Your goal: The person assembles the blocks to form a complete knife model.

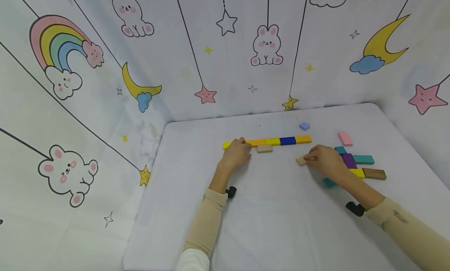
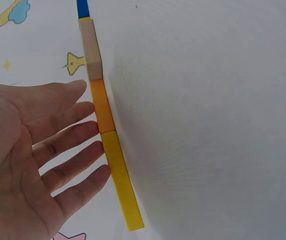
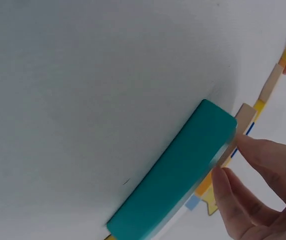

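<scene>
My left hand (image 1: 237, 153) is at the left end of a straight row of blocks. Its extended fingertips touch the sides of a yellow block (image 2: 122, 182) and an orange block (image 2: 103, 105) in the left wrist view. Farther along the row come another yellow block (image 1: 272, 141), a dark blue block (image 1: 287, 140) and an orange end block (image 1: 303, 139). A plain wooden block (image 1: 265, 148) lies against the row's near side. Between thumb and fingertips my right hand (image 1: 327, 161) pinches a second plain wooden block (image 1: 300, 160), apart from the row.
Around my right forearm lie a purple block (image 1: 349, 161), a teal block (image 1: 363, 159), a brown block (image 1: 374, 173) and another teal block (image 1: 329, 182). A pink block (image 1: 345, 138) and light blue block (image 1: 304, 125) sit farther back. A patterned curtain (image 1: 239, 75) borders the white table (image 1: 267, 224).
</scene>
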The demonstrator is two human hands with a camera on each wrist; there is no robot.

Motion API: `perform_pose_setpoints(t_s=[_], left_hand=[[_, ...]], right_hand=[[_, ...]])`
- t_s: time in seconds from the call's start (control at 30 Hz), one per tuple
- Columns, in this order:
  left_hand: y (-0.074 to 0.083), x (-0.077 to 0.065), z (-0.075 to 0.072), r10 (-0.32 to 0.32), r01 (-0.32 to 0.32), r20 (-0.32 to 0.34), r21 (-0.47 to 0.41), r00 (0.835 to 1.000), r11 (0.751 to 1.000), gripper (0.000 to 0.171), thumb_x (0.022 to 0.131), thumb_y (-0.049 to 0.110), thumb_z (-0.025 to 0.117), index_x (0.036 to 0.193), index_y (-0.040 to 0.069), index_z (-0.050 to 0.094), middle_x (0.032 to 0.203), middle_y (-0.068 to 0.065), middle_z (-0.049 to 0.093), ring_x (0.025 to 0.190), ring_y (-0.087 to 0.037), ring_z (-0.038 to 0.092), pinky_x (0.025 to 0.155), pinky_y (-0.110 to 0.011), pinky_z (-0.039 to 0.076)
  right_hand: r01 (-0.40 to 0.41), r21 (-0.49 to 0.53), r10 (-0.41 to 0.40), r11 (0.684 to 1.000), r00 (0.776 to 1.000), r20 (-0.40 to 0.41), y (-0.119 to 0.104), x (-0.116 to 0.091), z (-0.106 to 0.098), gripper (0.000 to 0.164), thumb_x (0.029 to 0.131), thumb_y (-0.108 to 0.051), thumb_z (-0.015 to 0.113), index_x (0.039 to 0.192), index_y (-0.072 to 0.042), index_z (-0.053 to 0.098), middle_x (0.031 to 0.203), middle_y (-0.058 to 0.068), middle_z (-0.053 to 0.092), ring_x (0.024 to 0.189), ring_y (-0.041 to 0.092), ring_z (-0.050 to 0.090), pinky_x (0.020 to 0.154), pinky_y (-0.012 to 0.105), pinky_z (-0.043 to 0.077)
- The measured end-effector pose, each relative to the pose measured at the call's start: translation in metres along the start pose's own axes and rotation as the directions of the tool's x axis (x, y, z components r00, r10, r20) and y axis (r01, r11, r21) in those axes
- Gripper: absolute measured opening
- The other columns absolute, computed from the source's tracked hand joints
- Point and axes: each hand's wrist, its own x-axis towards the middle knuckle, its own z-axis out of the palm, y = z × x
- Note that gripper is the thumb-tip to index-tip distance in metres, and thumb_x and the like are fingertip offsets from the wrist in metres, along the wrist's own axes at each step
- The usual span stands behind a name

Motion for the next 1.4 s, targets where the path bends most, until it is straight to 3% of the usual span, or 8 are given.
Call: perform_pose_setpoints(t_s=[0.63,1.0,1.4], left_hand=[[0.002,-0.001,-0.004,0.002,-0.002,0.004,0.000,1.000,1.000,0.040,0.102,0.030,0.069,0.140,0.016,0.068,0.133,-0.003,0.061,0.118,-0.020,0.056,0.101,-0.031,0.050],[0.001,-0.001,-0.001,-0.012,0.012,0.006,0.008,1.000,1.000,0.040,0.103,0.031,0.068,0.140,0.017,0.068,0.132,-0.003,0.061,0.117,-0.019,0.056,0.101,-0.031,0.051],[0.001,-0.001,-0.001,-0.007,0.007,-0.003,0.007,1.000,1.000,0.040,0.102,0.032,0.069,0.139,0.017,0.069,0.131,-0.002,0.062,0.116,-0.019,0.056,0.100,-0.031,0.051]], right_hand=[[-0.033,0.032,0.034,0.999,0.999,-0.013,-0.016,0.028,0.011,0.014,0.092,-0.007,0.079,0.104,0.001,0.081,0.100,0.019,0.075,0.092,0.036,0.070,0.076,0.049,0.060],[-0.044,0.059,0.045,0.997,0.999,-0.024,-0.027,0.036,0.018,0.017,0.091,-0.006,0.080,0.106,0.003,0.080,0.109,0.026,0.070,0.103,0.042,0.068,0.088,0.056,0.057],[-0.038,-0.006,0.038,0.999,0.999,-0.020,-0.038,0.053,0.023,0.015,0.091,-0.006,0.080,0.104,0.001,0.081,0.092,0.017,0.071,0.082,0.028,0.066,0.070,0.043,0.059]])
